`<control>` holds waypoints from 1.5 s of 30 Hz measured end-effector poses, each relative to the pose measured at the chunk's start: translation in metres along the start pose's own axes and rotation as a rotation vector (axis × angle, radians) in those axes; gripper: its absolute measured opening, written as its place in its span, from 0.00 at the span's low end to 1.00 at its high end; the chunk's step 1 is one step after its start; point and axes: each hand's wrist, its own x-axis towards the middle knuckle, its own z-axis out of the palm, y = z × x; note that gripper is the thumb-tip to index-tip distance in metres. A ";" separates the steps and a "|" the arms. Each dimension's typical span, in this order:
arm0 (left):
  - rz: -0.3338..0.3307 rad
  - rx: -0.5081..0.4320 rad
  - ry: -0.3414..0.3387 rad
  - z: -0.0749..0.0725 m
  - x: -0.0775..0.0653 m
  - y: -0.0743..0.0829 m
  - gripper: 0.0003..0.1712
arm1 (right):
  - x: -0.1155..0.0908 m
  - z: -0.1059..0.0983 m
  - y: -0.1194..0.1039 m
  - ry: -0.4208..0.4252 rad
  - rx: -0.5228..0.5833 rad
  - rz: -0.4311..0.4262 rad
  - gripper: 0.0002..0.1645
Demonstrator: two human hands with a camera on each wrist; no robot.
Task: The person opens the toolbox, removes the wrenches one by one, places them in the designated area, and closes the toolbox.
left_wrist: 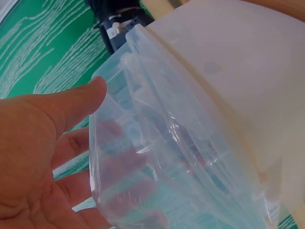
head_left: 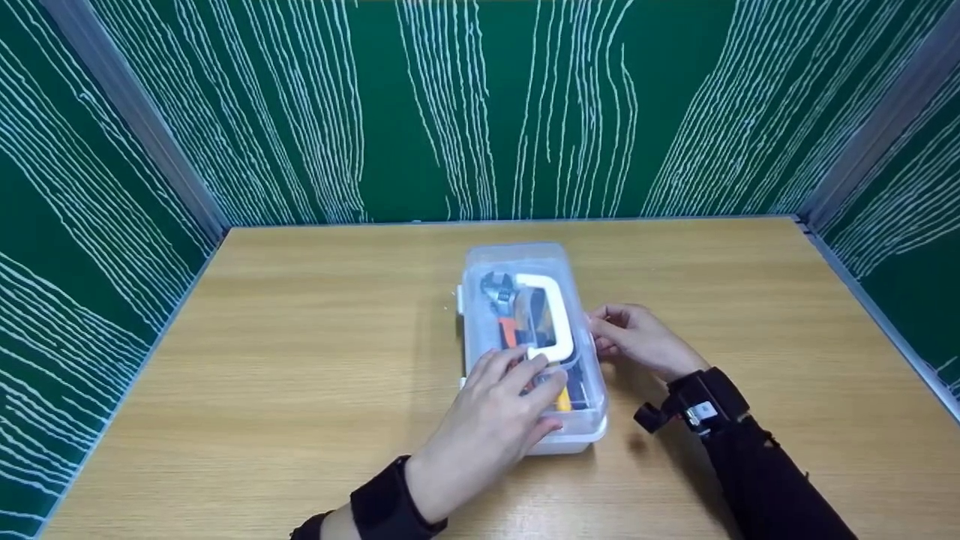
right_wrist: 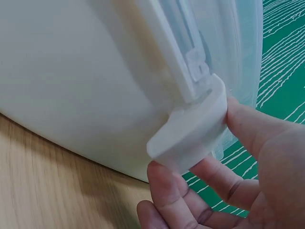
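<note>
Head view: translucent plastic toolbox (head_left: 484, 330), lower centre.
Our left hand (head_left: 487, 412) rests loosely on it, likely for steadiness; our right hand (head_left: 645, 341) pinches its white plastic latch (right_wrist: 194, 133).

Black wristbands (head_left: 390, 501), black right sleeve (head_left: 765, 476)

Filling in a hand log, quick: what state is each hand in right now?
Left hand: open, resting on the clear lid.
Right hand: closed, pinching the white latch.
</note>
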 end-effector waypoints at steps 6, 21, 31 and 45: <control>0.003 0.013 0.015 -0.001 0.001 0.000 0.25 | 0.002 0.001 0.001 -0.015 0.047 -0.003 0.12; -0.002 -0.028 -0.013 -0.001 0.000 0.000 0.25 | 0.002 0.001 0.001 0.044 0.017 -0.018 0.13; -0.013 -0.086 -0.055 -0.004 0.002 -0.004 0.26 | 0.000 -0.003 -0.003 0.017 -0.054 0.011 0.22; -0.179 -0.288 -0.021 -0.023 0.007 -0.037 0.32 | -0.007 -0.013 -0.010 -0.030 -0.087 0.010 0.25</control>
